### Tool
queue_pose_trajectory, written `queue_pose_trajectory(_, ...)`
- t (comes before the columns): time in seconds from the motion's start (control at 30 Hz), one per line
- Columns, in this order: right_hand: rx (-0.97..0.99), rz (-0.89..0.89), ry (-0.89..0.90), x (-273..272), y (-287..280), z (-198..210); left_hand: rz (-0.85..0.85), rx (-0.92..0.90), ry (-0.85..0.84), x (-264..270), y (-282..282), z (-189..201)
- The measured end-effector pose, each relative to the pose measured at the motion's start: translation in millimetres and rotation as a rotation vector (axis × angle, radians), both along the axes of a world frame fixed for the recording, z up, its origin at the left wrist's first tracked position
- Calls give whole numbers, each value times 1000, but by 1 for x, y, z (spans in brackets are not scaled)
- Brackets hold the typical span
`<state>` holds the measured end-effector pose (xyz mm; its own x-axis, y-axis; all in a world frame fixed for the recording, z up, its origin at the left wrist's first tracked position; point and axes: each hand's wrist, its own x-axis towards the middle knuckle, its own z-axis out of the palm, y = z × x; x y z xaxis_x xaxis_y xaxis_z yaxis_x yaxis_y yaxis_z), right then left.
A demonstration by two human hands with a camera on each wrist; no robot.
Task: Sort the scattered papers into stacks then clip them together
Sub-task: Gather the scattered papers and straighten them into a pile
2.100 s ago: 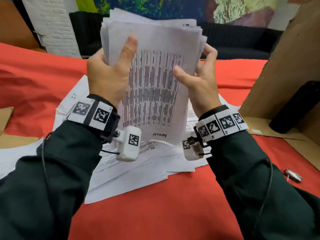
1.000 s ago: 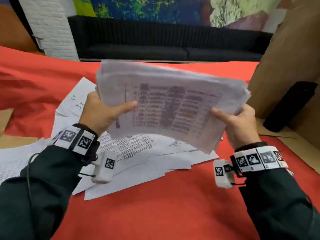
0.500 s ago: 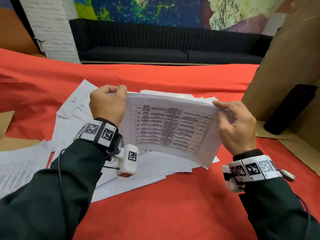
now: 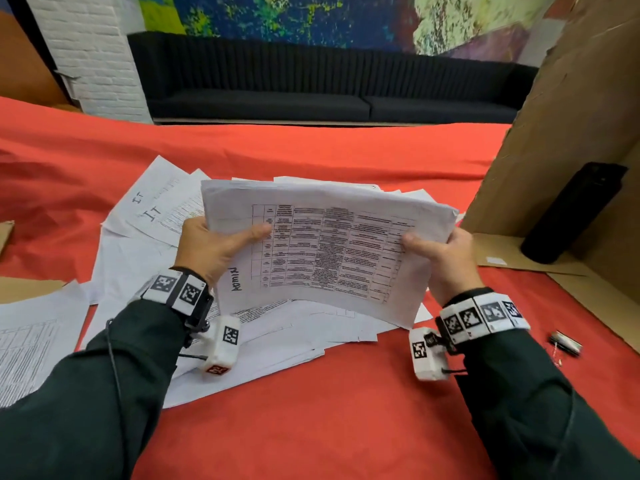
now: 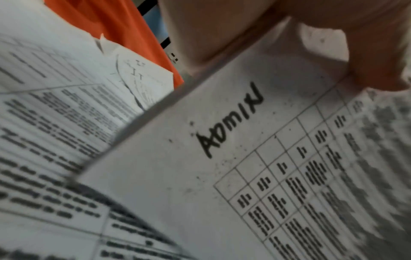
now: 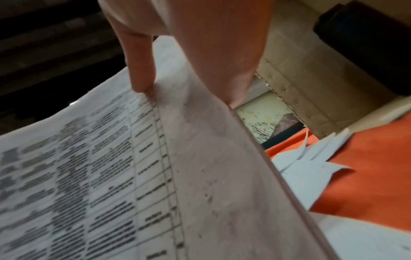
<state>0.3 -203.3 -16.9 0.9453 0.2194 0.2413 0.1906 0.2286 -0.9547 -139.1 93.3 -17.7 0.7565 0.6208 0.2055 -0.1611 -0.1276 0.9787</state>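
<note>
I hold a stack of printed papers [image 4: 332,247] landscape above the table, its top sheet a table with "ADMIN" handwritten near the left edge. My left hand [image 4: 214,247] grips the stack's left edge, thumb on top. My right hand [image 4: 440,254] grips the right edge the same way. The left wrist view shows the "ADMIN" sheet [image 5: 233,158] up close under my thumb; the right wrist view shows my fingers [image 6: 142,70] on the stack [image 6: 111,176]. Loose scattered papers [image 4: 166,216] lie on the red cloth beneath. A small metal clip [image 4: 565,342] lies at the right.
A cardboard box wall [image 4: 568,126] stands at the right with a black cylinder [image 4: 571,213] leaning inside it. More sheets [image 4: 31,344] lie at the left edge. The red tablecloth [image 4: 311,410] stretches in front of me. A black sofa runs along the back wall.
The stack was upright in portrait, then turned to landscape and lowered toward the table. My hands have shifted to its left and right edges, thumbs now on top.
</note>
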Motion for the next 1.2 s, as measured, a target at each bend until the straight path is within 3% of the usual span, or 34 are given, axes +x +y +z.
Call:
queue_pose_trajectory(0.13, 46, 43, -40, 7, 4, 6, 31, 5, -101, 1, -1, 2)
queue_pose_trajectory(0.27, -108, 150, 56, 20, 13, -11, 17, 0, 47, 3, 5, -24)
queue_pose_trajectory(0.47, -76, 129, 79, 28, 19, -12, 72, -39, 63, 15, 9, -28)
queue_pose_trajectory(0.67, -188, 82, 92, 25, 25, -18, 40, 27, 198, 10, 6, -33)
queue_pose_trajectory(0.73, -226, 52, 45, 23, 28, -2, 67, 59, 195, 6, 14, -20)
queue_pose_trajectory(0.8, -258, 44, -34, 20, 31, 24, 200, 168, 172, -1, 31, 5)
queue_pose_trajectory(0.9, -351, 102, -246, 12, 40, 71, 439, 613, 36, -15, 46, 63)
queue_pose_trajectory(0.97, -454, 142, -409, 3, 52, 100, 338, 984, 61, -27, 36, 111)
queue_pose_trajectory(1.03, -533, 176, -536, -13, 67, 126, 68, 1164, 221, -34, 22, 147)
queue_pose_trajectory(1.1, -567, 208, -603, -25, 81, 146, -112, 1161, 387, -37, 18, 162)
queue_pose_trajectory(1.2, -463, 249, -601, -28, 99, 154, -90, 1069, 430, -62, 45, 169)
